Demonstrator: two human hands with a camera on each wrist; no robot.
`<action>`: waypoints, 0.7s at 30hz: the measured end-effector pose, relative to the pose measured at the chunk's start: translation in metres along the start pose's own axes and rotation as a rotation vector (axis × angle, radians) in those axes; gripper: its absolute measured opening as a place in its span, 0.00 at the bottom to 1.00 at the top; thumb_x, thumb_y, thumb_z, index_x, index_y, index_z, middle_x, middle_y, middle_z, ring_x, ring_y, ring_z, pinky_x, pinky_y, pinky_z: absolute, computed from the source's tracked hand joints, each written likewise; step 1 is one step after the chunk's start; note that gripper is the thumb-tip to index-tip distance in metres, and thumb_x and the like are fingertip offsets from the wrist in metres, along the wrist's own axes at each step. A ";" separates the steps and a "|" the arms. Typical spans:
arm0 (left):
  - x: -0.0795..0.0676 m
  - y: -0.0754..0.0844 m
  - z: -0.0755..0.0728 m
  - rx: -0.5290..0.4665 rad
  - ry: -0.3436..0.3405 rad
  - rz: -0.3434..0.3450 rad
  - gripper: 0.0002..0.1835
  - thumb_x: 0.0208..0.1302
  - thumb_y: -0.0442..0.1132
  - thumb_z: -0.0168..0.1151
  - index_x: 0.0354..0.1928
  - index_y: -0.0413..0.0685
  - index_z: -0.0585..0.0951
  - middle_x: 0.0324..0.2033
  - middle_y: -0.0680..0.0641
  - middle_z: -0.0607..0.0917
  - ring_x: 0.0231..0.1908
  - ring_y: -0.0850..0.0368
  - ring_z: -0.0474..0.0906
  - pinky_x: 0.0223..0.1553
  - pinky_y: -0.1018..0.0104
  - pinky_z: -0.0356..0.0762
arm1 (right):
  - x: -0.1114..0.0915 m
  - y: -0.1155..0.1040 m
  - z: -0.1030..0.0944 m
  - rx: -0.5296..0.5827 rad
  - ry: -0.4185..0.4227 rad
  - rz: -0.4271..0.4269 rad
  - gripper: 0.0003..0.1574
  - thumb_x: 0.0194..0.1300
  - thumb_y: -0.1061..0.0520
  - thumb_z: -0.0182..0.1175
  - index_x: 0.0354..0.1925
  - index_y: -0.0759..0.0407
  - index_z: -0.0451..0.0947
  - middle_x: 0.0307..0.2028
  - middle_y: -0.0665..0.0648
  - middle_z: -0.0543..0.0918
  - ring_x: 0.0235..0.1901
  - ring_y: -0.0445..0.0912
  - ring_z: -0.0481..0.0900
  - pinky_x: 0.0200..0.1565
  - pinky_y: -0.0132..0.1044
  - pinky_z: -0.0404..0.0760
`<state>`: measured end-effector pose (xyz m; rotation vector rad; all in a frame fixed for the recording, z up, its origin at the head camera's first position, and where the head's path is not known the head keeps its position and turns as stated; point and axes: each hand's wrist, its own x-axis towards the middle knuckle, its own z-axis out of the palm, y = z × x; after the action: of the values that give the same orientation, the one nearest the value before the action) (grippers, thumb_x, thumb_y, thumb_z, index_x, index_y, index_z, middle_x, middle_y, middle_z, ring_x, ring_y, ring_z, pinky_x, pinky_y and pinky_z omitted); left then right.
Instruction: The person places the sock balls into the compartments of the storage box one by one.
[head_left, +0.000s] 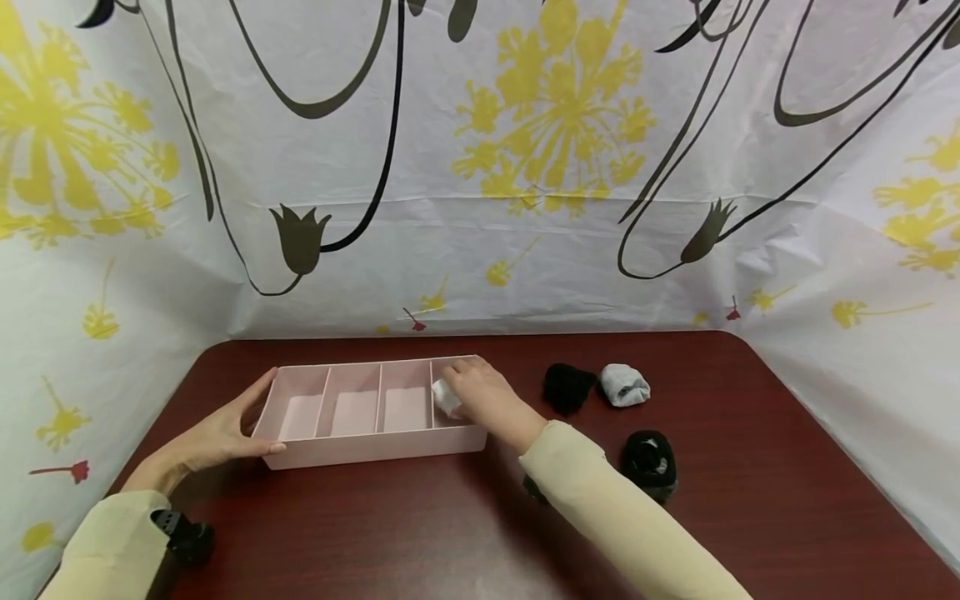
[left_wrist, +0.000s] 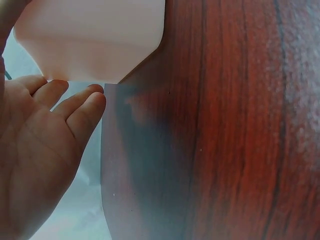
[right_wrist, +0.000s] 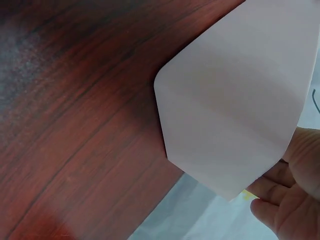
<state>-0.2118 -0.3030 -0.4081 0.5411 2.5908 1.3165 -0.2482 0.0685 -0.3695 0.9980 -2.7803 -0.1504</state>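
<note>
White bundle: at the left side of the tray's rightmost compartment, just beside the divider; a soft, crumpled white bundle [head_left: 447, 398], partly covered by fingers. Whether it touches the compartment floor cannot be told.
Right hand: the right hand [head_left: 480, 390] reaches over the right end of the tray, fingers bent down onto the bundle and apparently gripping it. Coming from above seems to suit the narrow, walled space. Fingertips are hidden.
Pink tray: long, four compartments in a row, its front wall [head_left: 375, 449] toward the person; the three left compartments show bare floors.
Left hand: the left hand [head_left: 225, 429] spans the tray's left end, thumb at the front corner, a finger at the rear one; moderately spread, holding the tray, presumably to steady it. Thumb is out of frame in the left wrist view.
Bundles at right: a black bundle [head_left: 567, 387] and a pale grey bundle [head_left: 624, 385] lie side by side, within easy right-hand reach.
Near right sleeve: a dark, glossy-topped object [head_left: 649, 462], identity unclear; a black scrap [head_left: 533, 489] mostly covered by the sleeve [head_left: 622, 517].
Right wrist view: tray end wall blocks the compartment's inside.
</note>
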 end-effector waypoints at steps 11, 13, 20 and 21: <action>0.001 -0.001 0.000 -0.007 -0.002 -0.006 0.60 0.50 0.37 0.70 0.74 0.53 0.35 0.70 0.30 0.47 0.62 0.29 0.55 0.50 0.43 0.70 | 0.002 -0.003 0.003 -0.107 -0.043 -0.017 0.28 0.42 0.53 0.75 0.42 0.56 0.77 0.41 0.53 0.81 0.49 0.47 0.77 0.60 0.41 0.67; 0.001 -0.001 0.000 0.000 0.000 -0.009 0.60 0.50 0.37 0.70 0.74 0.54 0.35 0.70 0.30 0.46 0.61 0.30 0.55 0.49 0.49 0.72 | 0.002 -0.003 0.002 -0.109 -0.053 -0.016 0.28 0.42 0.53 0.75 0.43 0.56 0.77 0.41 0.53 0.81 0.49 0.47 0.76 0.61 0.41 0.67; 0.000 -0.001 0.000 0.011 0.001 -0.012 0.60 0.50 0.37 0.69 0.74 0.55 0.36 0.70 0.31 0.46 0.62 0.31 0.55 0.47 0.54 0.74 | -0.001 0.000 0.001 -0.014 -0.076 0.001 0.26 0.45 0.55 0.74 0.44 0.58 0.77 0.43 0.55 0.81 0.52 0.50 0.76 0.63 0.40 0.64; -0.001 -0.001 0.000 0.013 0.004 -0.012 0.60 0.50 0.37 0.69 0.74 0.55 0.36 0.70 0.31 0.46 0.61 0.31 0.55 0.48 0.50 0.73 | -0.002 0.001 0.000 0.022 -0.069 0.006 0.26 0.45 0.56 0.74 0.43 0.58 0.77 0.43 0.56 0.80 0.52 0.50 0.75 0.62 0.40 0.65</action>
<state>-0.2114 -0.3036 -0.4092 0.5254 2.6036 1.2987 -0.2476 0.0704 -0.3696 1.0078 -2.8532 -0.1574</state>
